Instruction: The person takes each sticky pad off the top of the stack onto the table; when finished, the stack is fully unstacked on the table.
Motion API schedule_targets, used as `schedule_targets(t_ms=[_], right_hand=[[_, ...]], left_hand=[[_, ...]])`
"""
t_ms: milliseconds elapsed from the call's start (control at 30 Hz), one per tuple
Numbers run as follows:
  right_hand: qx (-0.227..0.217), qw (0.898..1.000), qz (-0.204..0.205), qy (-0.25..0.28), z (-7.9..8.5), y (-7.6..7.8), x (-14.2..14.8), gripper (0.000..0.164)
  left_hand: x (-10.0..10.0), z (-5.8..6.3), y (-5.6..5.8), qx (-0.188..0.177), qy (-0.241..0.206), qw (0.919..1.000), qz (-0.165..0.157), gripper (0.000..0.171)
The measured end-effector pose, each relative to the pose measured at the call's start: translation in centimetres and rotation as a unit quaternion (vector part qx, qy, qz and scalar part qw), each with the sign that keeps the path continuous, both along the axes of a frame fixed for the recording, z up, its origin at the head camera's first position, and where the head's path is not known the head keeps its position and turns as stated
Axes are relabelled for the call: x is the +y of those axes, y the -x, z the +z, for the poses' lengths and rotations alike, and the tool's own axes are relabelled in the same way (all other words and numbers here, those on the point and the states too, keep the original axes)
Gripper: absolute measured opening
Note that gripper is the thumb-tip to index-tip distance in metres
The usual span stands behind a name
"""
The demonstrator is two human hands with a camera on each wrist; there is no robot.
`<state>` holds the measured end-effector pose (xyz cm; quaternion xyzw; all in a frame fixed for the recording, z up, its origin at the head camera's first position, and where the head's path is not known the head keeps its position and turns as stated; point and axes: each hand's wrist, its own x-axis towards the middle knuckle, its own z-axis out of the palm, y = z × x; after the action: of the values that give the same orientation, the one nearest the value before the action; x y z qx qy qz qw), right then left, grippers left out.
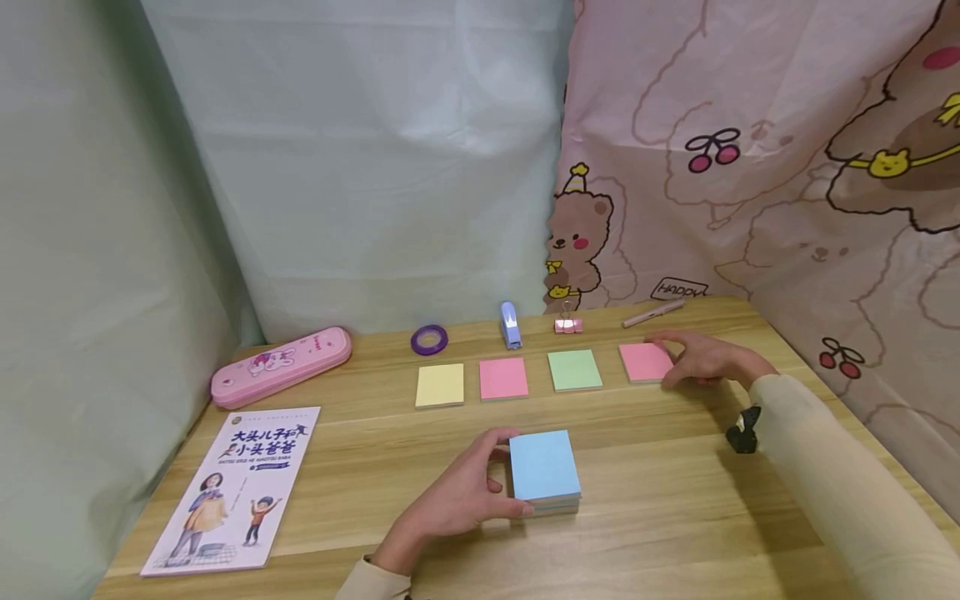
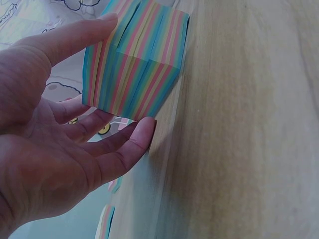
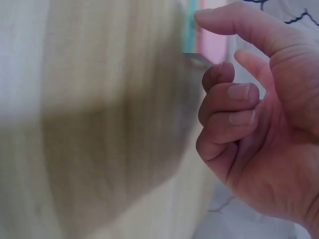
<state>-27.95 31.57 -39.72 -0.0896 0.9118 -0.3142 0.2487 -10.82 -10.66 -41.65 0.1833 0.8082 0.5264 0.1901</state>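
Blue-topped stack sits on the table before me; my left hand grips its sides, probably to hold it square. My right hand pinches the rightmost pink pad by opposite edges, likely for control; green pad just beside.

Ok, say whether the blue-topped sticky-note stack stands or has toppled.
Standing: the head view shows the sticky-note stack blue side up, layered edges below.
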Motion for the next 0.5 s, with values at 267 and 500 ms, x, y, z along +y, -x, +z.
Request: schedule_targets(t_ms=[267,500], right_hand=[[0.033,0.998,0.033,0.030,3.6,-1.0,-0.5,0.102],[0.130,0.988,0.075,0.032,6.0,-5.0,-4.4,0.081]], left_hand=[[0.0,-0.1,0.0,-0.001,0.010,0.9999,-0.002,0.091],[0.0,-0.2,0.1,-0.008,0.004,0.9999,-0.007,0.097]])
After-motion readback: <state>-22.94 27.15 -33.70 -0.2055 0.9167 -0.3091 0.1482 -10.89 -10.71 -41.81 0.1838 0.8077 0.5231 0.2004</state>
